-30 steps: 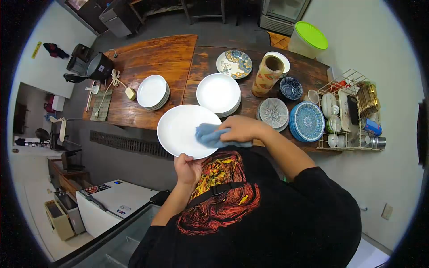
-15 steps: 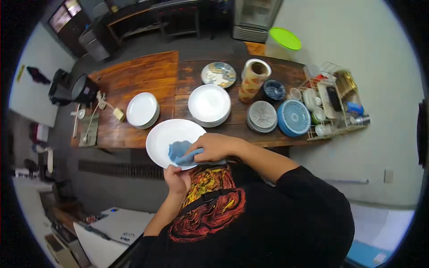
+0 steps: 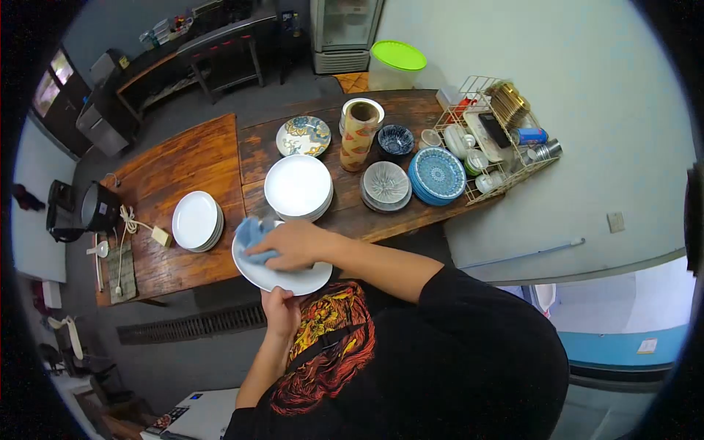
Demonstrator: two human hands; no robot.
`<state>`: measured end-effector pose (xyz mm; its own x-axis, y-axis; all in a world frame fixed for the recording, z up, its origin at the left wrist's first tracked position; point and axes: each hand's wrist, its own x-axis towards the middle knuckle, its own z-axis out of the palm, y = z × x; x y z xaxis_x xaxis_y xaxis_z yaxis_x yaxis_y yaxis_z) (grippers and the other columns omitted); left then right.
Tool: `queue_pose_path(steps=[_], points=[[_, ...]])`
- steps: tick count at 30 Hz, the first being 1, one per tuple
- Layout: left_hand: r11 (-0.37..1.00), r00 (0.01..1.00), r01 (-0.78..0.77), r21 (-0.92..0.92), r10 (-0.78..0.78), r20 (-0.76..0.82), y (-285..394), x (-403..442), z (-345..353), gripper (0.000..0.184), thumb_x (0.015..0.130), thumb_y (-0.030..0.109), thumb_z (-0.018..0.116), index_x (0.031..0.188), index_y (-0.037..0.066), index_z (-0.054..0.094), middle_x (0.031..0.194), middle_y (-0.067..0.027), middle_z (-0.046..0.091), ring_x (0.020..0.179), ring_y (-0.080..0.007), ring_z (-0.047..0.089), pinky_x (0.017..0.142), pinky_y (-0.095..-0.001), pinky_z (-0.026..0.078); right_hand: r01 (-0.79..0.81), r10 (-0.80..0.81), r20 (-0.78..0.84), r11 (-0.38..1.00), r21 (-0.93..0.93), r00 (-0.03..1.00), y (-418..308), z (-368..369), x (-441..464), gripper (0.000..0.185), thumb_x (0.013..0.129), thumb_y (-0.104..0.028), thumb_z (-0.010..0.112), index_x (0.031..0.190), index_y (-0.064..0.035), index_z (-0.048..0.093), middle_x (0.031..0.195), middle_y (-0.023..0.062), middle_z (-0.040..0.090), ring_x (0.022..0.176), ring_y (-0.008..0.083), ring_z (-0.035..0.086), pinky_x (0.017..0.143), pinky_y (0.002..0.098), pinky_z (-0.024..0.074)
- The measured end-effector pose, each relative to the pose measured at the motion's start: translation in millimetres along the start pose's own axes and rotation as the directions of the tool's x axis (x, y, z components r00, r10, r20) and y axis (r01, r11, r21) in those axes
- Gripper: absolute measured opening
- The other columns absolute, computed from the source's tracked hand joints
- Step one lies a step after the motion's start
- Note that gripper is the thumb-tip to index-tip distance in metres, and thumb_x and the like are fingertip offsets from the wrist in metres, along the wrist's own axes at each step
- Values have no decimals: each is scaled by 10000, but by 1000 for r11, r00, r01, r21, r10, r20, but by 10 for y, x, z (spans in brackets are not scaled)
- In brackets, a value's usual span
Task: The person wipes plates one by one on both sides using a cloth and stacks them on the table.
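A white plate (image 3: pixel 304 281) is held in front of my body, over the table's near edge. My left hand (image 3: pixel 280 309) grips its lower rim, thumb on top and the other fingers hidden underneath. My right hand (image 3: pixel 290 246) presses a blue cloth (image 3: pixel 251 236) onto the upper left part of the plate, its fingers bent over the cloth. Beyond the plate stand a stack of round white plates (image 3: pixel 298 185) and, to the left, a stack of white plates (image 3: pixel 196 220).
On the wooden table (image 3: pixel 176 161) are a patterned plate (image 3: pixel 303 136), a tall patterned roll (image 3: pixel 358 138), a dark bowl (image 3: pixel 396 138), grey plates (image 3: pixel 386 183) and blue plates (image 3: pixel 438 174). A wire rack (image 3: pixel 506 139) with dishes stands right, a power strip (image 3: pixel 160 235) left.
My right hand and the cloth have moved from the plate's lower middle to its upper left rim. The plate has shifted and turned slightly. My view has swung to the right.
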<state>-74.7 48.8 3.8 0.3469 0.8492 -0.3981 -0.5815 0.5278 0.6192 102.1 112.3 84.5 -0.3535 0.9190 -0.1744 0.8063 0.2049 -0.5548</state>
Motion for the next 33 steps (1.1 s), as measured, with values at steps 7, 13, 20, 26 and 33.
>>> queue_pose_path(steps=[7, 13, 20, 26, 33], points=[[981, 982, 173, 82, -178, 64, -121, 28, 79, 687, 708, 58, 407, 1391, -4, 367, 1236, -214, 544, 1085, -369, 573, 851, -505, 549, 49, -34, -142, 993, 104, 989, 570, 386, -10, 506, 858, -337, 501, 1360, -314, 563, 1096, 114, 699, 839, 354, 642, 737, 398, 501], [979, 979, 199, -37, -200, -33, -67, 13, 420, 701, 709, 73, 406, 1400, -21, 331, 1247, -220, 536, 1103, -376, 564, 875, -530, 545, -251, 251, 9, 967, -42, 968, 993, 324, -317, 500, 882, -380, 463, 1361, -263, 545, 1088, 167, 694, 889, 385, 659, 737, 437, 516], [991, 982, 23, -135, -47, -182, -166, 46, 809, 666, 785, 118, 428, 1425, -19, 304, 1282, -208, 531, 1087, -360, 580, 935, -491, 529, -233, 225, 133, 971, 48, 965, 833, -257, -846, 418, 855, -391, 510, 1185, -178, 653, 981, 137, 714, 801, 386, 648, 693, 459, 492], [955, 985, -77, -286, 27, -172, -164, 198, 840, 647, 835, 157, 449, 1450, 10, 311, 1321, -186, 533, 1116, -327, 592, 953, -453, 528, 244, -222, -152, 958, 150, 963, 615, -517, -1134, 457, 760, -300, 626, 1201, -186, 658, 913, 92, 718, 745, 323, 648, 660, 412, 479], [954, 970, -214, -210, 183, -158, -220, 201, 756, 567, 873, 194, 468, 1403, 2, 403, 1279, -195, 567, 1103, -312, 606, 966, -374, 524, 454, -297, -557, 875, 166, 776, 968, -456, -819, 516, 692, -282, 675, 1203, -209, 674, 825, 58, 691, 676, 283, 611, 617, 367, 454]])
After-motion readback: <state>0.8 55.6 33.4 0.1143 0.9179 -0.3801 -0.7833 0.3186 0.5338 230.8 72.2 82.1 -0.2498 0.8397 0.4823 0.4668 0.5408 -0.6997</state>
